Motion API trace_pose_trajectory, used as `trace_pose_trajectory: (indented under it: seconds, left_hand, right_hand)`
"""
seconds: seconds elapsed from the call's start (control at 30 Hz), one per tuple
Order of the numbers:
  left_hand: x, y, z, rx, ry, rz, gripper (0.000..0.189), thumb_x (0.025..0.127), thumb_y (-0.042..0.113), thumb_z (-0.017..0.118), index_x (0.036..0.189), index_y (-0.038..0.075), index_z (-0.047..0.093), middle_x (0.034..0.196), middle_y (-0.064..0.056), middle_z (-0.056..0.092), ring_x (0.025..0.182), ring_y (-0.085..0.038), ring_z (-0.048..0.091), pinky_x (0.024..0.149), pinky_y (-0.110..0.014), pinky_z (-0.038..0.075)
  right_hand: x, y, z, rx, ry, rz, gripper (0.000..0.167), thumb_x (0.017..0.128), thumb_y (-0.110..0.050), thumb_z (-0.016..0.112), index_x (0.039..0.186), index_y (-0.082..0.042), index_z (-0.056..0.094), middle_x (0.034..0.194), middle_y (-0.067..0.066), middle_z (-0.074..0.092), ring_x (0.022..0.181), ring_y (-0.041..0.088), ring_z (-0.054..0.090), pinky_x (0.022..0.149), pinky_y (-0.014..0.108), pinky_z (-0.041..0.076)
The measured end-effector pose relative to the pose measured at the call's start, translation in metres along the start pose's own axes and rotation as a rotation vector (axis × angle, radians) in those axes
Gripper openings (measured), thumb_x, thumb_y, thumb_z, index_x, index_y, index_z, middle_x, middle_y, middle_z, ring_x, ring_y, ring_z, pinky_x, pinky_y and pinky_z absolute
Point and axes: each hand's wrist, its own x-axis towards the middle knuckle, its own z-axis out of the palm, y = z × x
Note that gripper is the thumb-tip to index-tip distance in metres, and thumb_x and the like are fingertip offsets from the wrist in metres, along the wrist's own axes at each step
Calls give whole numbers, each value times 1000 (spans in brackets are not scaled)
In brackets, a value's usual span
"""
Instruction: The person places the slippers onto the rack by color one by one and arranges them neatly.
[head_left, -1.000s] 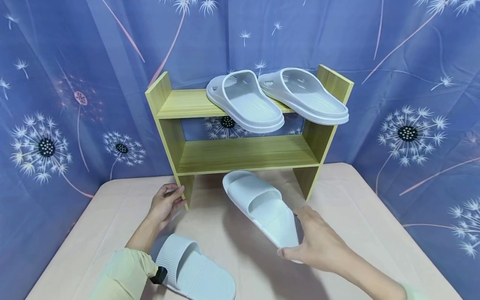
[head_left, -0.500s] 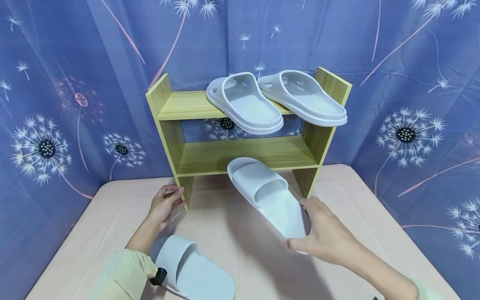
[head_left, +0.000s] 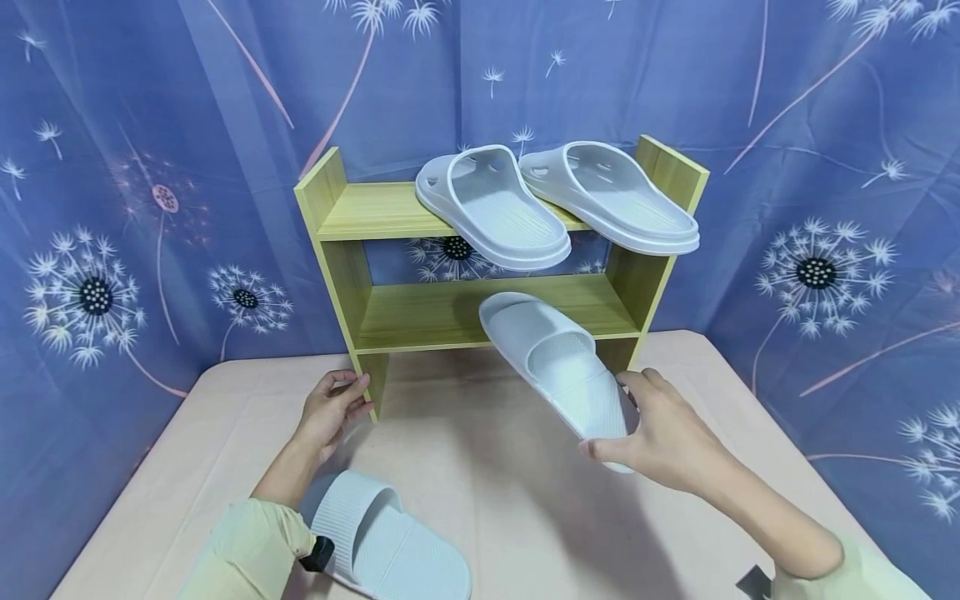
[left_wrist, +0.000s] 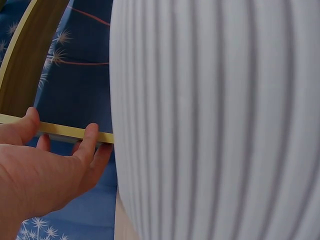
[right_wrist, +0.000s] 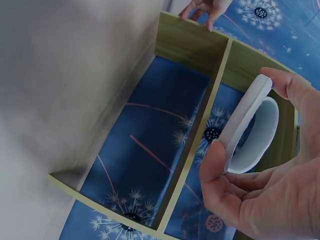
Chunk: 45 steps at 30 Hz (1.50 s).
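My right hand (head_left: 663,429) grips a pale grey-blue slide slipper (head_left: 573,383) by its heel end, thumb on one edge and fingers on the other. Its toe points away, at the front of the rack's middle shelf. In the right wrist view the slipper (right_wrist: 247,117) appears nearly edge-on. My left hand (head_left: 330,415) pinches the lower left side panel of the wooden shoe rack (head_left: 333,275); in the left wrist view, thumb and fingers lie on either side of the panel edge (left_wrist: 65,131). A matching slipper (head_left: 393,542) lies on the table beside my left forearm.
Two grey clog-style slippers, one left (head_left: 498,208) and one right (head_left: 615,200), sit on the top shelf, their heels overhanging its front edge. A pink cloth covers the table (head_left: 465,500). Blue dandelion curtains (head_left: 187,125) enclose the back and sides.
My right hand has lifted the slipper and moved it up and to the right, its toe rising from below the middle shelf to shelf level. The left hand stays at the rack.
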Motion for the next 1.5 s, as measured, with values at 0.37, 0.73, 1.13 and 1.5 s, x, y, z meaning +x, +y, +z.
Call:
trace_pose_trajectory:
  seconds: [0.37,0.73,1.13,1.5]
  left_hand:
    - [0,0,0,-17,2,6,29,95,16,63,110,4,42,99,-3,50,79,-11,56,100,-37,53]
    - [1,-1,0,-18,8,6,27,95,15,63,108,4,42,99,-3,51,79,-12,58,98,-37,55]
    - [1,0,0,-24,-1,6,27,95,15,62,108,4,42,98,-2,51,79,-11,57,101,-39,53]
    - [0,0,0,-31,0,-2,27,95,15,63,109,5,42,98,-2,50,78,-10,57,100,-38,53]
  right_hand:
    - [18,9,-6,-12,4,3,81,65,-47,84,125,-1,56,102,15,55,87,28,54,67,36,51]
    - [38,15,-7,23,29,-55,80,67,-43,85,126,2,54,113,24,56,95,35,57,73,46,55]
    - [57,19,-6,-14,55,-45,73,67,-45,82,115,5,57,105,22,60,87,32,59,67,43,55]
    - [71,21,-3,-43,49,10,77,66,-50,81,115,4,57,103,20,61,86,32,59,66,41,53]
